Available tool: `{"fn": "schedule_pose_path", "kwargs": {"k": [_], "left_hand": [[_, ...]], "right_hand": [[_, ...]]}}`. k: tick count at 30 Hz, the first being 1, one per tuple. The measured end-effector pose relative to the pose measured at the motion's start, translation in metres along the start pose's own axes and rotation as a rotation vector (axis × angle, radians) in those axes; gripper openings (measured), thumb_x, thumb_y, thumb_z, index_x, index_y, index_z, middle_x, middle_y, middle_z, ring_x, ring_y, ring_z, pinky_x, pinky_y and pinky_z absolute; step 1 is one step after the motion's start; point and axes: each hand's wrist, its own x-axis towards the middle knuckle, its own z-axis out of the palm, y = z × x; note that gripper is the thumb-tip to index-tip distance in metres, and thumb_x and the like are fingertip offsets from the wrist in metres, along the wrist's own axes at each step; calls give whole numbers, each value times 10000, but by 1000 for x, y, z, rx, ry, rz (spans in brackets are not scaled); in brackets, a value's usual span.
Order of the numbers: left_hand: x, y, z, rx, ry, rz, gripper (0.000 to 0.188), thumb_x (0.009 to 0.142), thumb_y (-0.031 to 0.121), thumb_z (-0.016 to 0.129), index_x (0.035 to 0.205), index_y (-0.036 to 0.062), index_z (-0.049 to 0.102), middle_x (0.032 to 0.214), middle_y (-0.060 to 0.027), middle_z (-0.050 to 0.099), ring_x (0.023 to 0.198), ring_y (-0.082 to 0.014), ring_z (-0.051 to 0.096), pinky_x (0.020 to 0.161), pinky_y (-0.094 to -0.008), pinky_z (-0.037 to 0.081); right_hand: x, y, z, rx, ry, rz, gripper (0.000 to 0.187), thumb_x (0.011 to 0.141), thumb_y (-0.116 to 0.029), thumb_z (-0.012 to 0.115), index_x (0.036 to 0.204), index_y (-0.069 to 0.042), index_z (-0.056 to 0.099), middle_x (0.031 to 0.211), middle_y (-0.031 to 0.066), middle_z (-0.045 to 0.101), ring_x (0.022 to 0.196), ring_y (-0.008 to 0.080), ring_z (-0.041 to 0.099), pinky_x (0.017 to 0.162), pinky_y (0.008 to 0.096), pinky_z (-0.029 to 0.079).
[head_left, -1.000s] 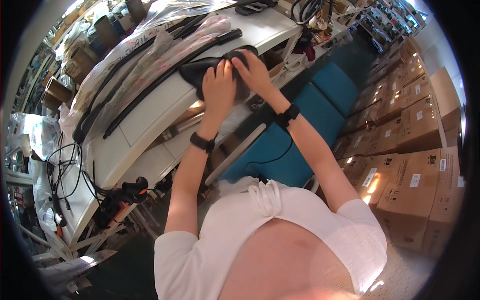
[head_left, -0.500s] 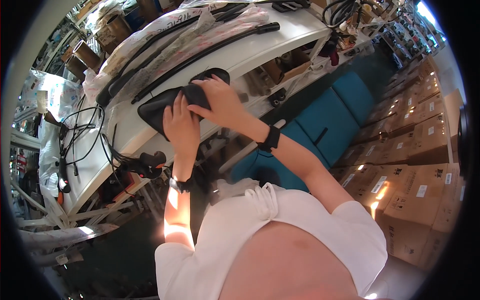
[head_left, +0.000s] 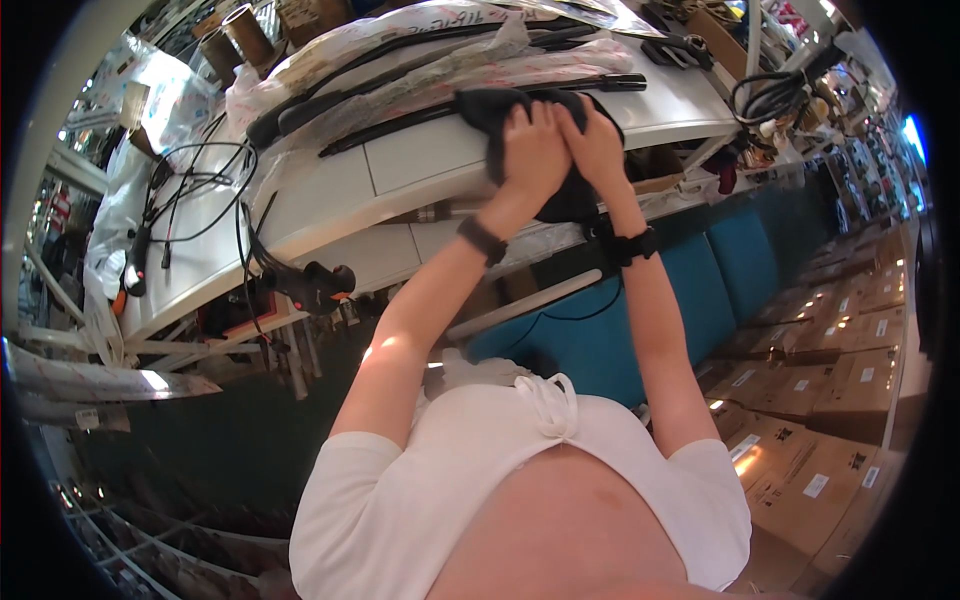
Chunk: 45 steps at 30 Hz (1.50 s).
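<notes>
A black padded piece (head_left: pixel 508 100), roughly saddle-shaped, is held over the front edge of the white workbench (head_left: pixel 430 160). My left hand (head_left: pixel 537 150) closes over its middle, fingers curled onto the upper part. Beside it my right hand (head_left: pixel 598 150) grips the same piece, the thumb side close to the left fingers. Both palms hide much of its surface. Its lower part (head_left: pixel 572 200) hangs below my hands, in front of the bench. Behind it lies a long black bar (head_left: pixel 400 122) on the bench.
Plastic-wrapped bars (head_left: pixel 420 75) lie along the back of the bench. Black cables (head_left: pixel 200 185) loop at its left, near a black-and-orange hand tool (head_left: pixel 322 288) at the edge. Teal cushioned panels (head_left: pixel 690 290) stand at the right, with stacked cardboard boxes (head_left: pixel 810 440) beyond.
My hands have carried the black piece to the right along the bench and turned it. The left hand now lies higher on it, beside the right. The view has shifted too.
</notes>
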Motion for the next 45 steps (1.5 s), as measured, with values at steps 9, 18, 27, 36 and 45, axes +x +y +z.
{"fn": "schedule_pose_path", "kwargs": {"k": [9,18,27,36,45], "left_hand": [[-13,-11,0,-48,57,46,372,774,158,475,1084,-35,550,1048,-145,567,924,-295,510,836,-364,412],[-90,-144,-123,72,-15,31,415,718,96,576,1114,-20,528,1139,-129,563,947,-299,556,841,-360,448],[-142,-217,-120,300,443,171,319,797,252,522,986,-3,545,988,-135,554,844,-401,501,722,-442,402],[-128,-182,-114,65,484,-80,465,810,415,527,1080,37,510,1065,-130,537,949,-334,487,783,-407,343],[-85,-78,-46,-41,295,-109,269,820,212,473,1019,36,517,977,-101,521,855,-313,461,768,-448,322]], "right_hand": [[-5,-5,0,-48,9,-194,413,830,-335,566,1111,-32,544,944,217,603,886,377,563,781,401,441],[-44,-126,74,140,-153,-413,611,730,-471,641,1144,-34,537,1019,172,605,949,341,565,934,412,393],[-47,-185,118,306,-380,-598,698,671,-514,649,1136,-11,516,1071,146,587,990,319,549,974,395,368],[-62,-172,113,412,-220,-605,636,664,-447,686,1089,-8,511,932,162,593,893,329,568,855,385,433],[-56,-65,52,305,-22,-366,505,695,-344,674,1103,-72,554,993,122,584,943,314,532,850,384,402]]}}
